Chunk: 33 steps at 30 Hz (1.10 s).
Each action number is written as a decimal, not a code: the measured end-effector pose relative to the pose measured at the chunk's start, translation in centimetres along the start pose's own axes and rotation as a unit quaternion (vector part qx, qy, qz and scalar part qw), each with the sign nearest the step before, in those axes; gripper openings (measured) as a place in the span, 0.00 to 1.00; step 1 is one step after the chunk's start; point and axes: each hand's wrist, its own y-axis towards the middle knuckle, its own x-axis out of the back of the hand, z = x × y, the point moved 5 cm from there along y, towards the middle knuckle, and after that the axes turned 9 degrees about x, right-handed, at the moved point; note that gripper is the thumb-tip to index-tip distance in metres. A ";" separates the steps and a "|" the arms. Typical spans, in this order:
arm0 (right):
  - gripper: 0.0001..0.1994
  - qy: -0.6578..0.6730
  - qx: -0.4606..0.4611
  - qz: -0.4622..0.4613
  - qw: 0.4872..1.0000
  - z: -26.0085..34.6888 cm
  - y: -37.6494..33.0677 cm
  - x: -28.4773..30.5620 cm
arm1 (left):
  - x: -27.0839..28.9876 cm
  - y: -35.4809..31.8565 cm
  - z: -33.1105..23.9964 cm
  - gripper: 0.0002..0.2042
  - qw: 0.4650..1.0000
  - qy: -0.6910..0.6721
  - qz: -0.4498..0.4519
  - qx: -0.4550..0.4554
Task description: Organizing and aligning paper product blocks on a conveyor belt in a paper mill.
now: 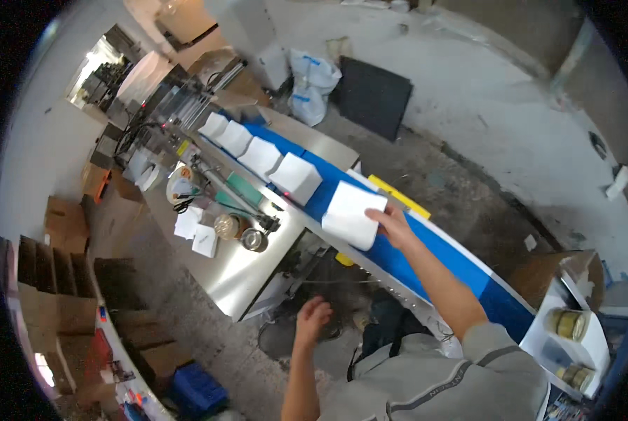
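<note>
My right hand (392, 223) is closed on the right edge of a white box (355, 214), thumb on its upper face. This box sits at or just above the blue conveyor belt (426, 256); whether it touches the belt I cannot tell. Up the belt to the left, several more white boxes (296, 177) stand in a row, the nearest a short gap from the held one. My left hand (314, 319) hangs over the floor in front of the conveyor, fingers loosely bent and apart, holding nothing.
Left of the belt, a metal table (240, 270) bears jars (254, 240), a white card box (204, 241) and scissors. A machine (181, 105) stands at the belt's far end. At lower right is a white tray (542, 337) with round tins. Cardboard boxes (68, 224) and a blue crate (196, 389) lie left.
</note>
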 end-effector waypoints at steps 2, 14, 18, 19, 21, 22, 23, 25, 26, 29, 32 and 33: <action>0.27 0.007 0.014 -0.016 1.000 -3.8 5.8 -1.0 | 1.3 0.0 3.9 0.21 0.999 0.037 -0.030 0.013; 0.44 -0.160 0.014 -0.119 0.980 -13.2 13.1 -1.3 | -2.9 0.2 9.8 0.21 0.981 0.148 -0.030 0.124; 0.43 -0.259 0.017 -0.071 0.963 -9.8 12.5 -1.4 | -2.7 1.1 9.8 0.24 0.988 0.135 -0.023 0.076; 0.41 -0.383 0.117 -0.074 0.913 -8.8 13.1 -0.5 | -2.6 1.6 10.1 0.24 0.988 0.136 -0.018 0.071; 0.35 -0.499 0.265 -0.020 0.825 -6.3 13.4 -2.1 | -1.4 1.6 10.9 0.24 0.985 0.162 -0.027 0.046; 0.35 -0.502 0.266 -0.023 0.822 -5.9 13.8 -2.0 | -1.6 1.5 10.5 0.24 0.986 0.161 -0.021 0.045; 0.34 -0.521 0.237 0.018 0.820 -6.0 14.3 -2.3 | -1.9 1.2 9.7 0.24 0.982 0.180 -0.028 0.050; 0.34 -0.537 0.213 0.060 0.814 -5.6 14.2 -2.9 | -1.9 1.0 9.4 0.24 0.979 0.197 -0.038 0.049; 0.33 -0.542 0.124 0.115 0.823 -6.2 14.1 -3.5 | -1.5 1.0 9.5 0.24 0.980 0.191 -0.041 0.039; 0.34 -0.556 0.036 0.171 0.813 -6.3 12.8 -3.9 | -0.4 0.3 9.8 0.24 0.985 0.163 -0.064 0.005; 0.33 -0.549 0.171 0.049 0.816 -3.9 9.5 -2.2 | 0.2 -0.8 8.8 0.23 0.988 0.126 -0.073 -0.049; 0.33 -0.543 0.214 0.039 0.811 -3.3 8.0 -1.3 | 0.1 -1.4 8.1 0.22 0.988 0.113 -0.067 -0.078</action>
